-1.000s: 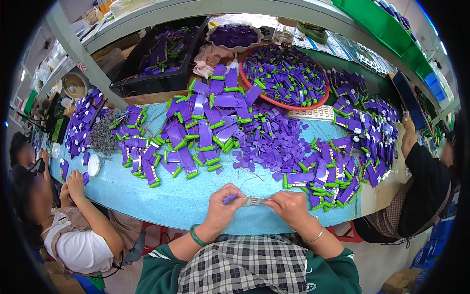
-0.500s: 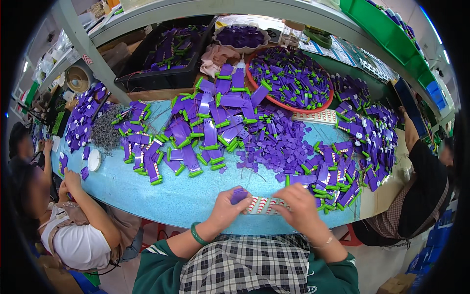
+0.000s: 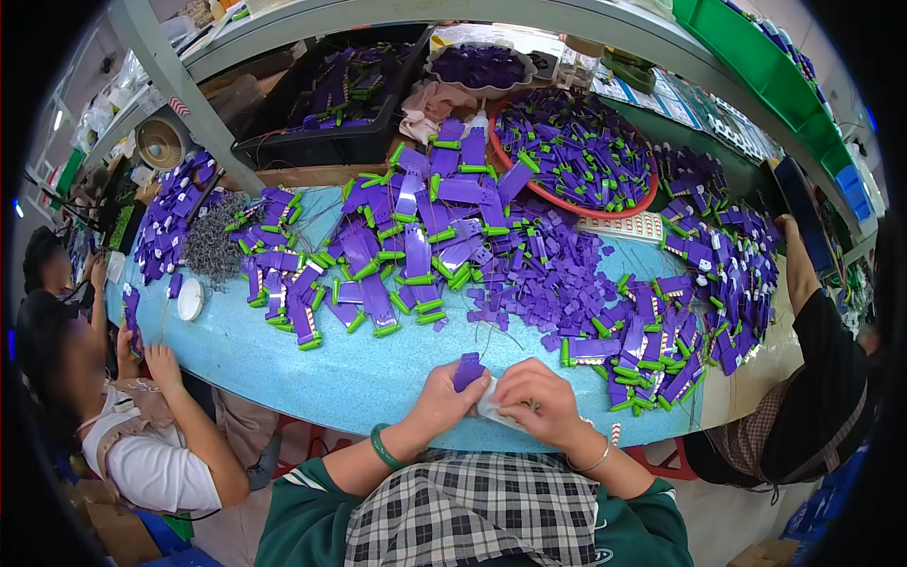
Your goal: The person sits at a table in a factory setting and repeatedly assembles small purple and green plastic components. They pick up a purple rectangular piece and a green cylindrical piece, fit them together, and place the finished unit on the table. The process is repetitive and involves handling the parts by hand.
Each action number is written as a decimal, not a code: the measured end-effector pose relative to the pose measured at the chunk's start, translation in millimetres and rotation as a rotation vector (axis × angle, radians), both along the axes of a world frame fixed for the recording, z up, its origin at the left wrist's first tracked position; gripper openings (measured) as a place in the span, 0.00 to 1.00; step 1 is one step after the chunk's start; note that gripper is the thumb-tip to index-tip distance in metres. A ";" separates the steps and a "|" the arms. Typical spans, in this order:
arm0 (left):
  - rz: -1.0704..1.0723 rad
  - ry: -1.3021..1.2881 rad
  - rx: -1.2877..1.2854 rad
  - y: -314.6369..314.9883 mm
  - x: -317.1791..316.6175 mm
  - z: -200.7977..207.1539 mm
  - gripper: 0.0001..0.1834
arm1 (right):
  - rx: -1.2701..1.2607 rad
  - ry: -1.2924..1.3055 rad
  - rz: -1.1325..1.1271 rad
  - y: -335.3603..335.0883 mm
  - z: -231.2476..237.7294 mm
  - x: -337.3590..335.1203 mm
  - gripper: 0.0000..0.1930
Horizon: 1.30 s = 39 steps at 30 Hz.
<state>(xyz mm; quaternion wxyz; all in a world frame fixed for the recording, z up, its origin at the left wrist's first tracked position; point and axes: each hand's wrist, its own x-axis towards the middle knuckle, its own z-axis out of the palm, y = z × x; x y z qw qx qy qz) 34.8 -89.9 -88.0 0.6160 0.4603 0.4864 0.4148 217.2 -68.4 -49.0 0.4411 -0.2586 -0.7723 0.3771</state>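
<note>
At the near edge of the blue table, my left hand (image 3: 444,401) is closed round a small flat purple plastic piece (image 3: 468,371), which sticks up above the thumb. A pale sticker sheet (image 3: 495,412) shows between my two hands, with its plain whitish side in view. My right hand (image 3: 542,401) has its fingers curled and pinched together on the sheet's right part. Whether a single sticker sits in those fingertips is too small to tell. A little red-and-white striped strip (image 3: 615,434) shows by my right wrist.
Purple parts with green ends (image 3: 378,255) and loose purple pieces (image 3: 557,283) are heaped ahead. Behind stand a red basket (image 3: 616,213), a black tray (image 3: 312,146) and another sticker sheet (image 3: 628,226). A white round lid (image 3: 191,299) lies left. People (image 3: 156,454) work on both sides.
The sticker sheet has turned, so its striped face no longer shows between my hands. My right hand has moved left, closer to my left hand, and its fingers have curled in.
</note>
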 end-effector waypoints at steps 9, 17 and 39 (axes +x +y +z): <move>0.046 0.136 0.161 3.2 -14.7 27.6 0.07 | -0.651 0.043 -0.085 5.9 -0.3 15.0 0.09; -0.099 -0.167 -0.105 4.5 0.9 35.0 0.04 | -0.263 -0.001 -0.402 -3.1 29.7 -4.1 0.07; -0.189 -0.663 -0.322 3.7 6.3 22.5 0.18 | -0.755 0.210 -0.238 -11.1 -16.0 -4.5 0.05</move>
